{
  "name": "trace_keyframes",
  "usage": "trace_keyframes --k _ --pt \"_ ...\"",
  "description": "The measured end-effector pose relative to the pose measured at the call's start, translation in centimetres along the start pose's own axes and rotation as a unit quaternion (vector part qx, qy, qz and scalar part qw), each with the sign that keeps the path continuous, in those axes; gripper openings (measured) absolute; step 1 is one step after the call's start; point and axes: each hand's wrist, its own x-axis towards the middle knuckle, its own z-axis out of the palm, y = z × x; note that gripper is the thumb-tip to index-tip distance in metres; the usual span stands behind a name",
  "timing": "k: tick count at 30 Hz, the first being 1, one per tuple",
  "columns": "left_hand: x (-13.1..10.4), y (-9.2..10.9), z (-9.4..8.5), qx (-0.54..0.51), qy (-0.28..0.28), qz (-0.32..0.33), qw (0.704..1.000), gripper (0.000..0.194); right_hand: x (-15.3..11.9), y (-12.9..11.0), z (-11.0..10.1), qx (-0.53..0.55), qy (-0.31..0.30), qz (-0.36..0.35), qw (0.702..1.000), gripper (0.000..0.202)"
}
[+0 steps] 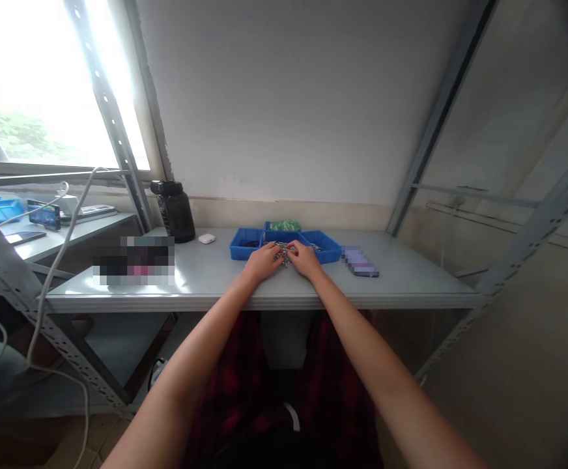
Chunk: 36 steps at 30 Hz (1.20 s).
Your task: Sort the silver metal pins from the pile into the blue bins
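Several small silvery metal parts (284, 254) lie in a cluster on the table, between my two hands; their exact kind is too small to tell. My left hand (263, 262) is at the left side of the cluster, fingers bent in onto the parts. From the right, my right hand (305, 259) pinches at the same cluster with thumb and fingertips. Just behind the hands stand blue plastic bins: a left bin (238, 251) with dark small pieces, a right bin (331, 253) with metal pieces, and a middle one partly hidden. Green material (284, 225) fills the back bin.
On the grey table (401, 273) a phone (361, 262) lies right of the bins. A white earbud case (206, 239) and a dark bottle (178, 212) stand to the left, near a blurred-out object (137, 262). Metal shelf posts flank the table; a white cable (49, 280) hangs at left.
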Motion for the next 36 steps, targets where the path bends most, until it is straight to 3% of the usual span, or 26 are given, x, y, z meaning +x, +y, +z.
trace_keyframes --k 11,20,25,36 --pt "-0.01 0.06 -0.01 -0.004 0.006 0.001 1.0 0.023 -0.02 -0.24 0.0 -0.008 -0.038 0.006 0.999 0.015" --pt "0.0 0.11 -0.04 -0.003 -0.001 -0.02 1.0 0.019 -0.31 -0.68 -0.1 0.03 -0.059 -0.027 0.997 0.022" --pt "-0.02 -0.01 0.05 0.002 -0.006 -0.011 1.0 0.02 -0.29 -0.85 -0.23 0.025 -0.047 -0.022 0.998 0.031" --pt "-0.02 0.25 -0.2 0.014 -0.01 -0.017 1.0 0.025 -0.11 -0.34 -0.18 0.014 -0.014 0.008 1.0 0.017"
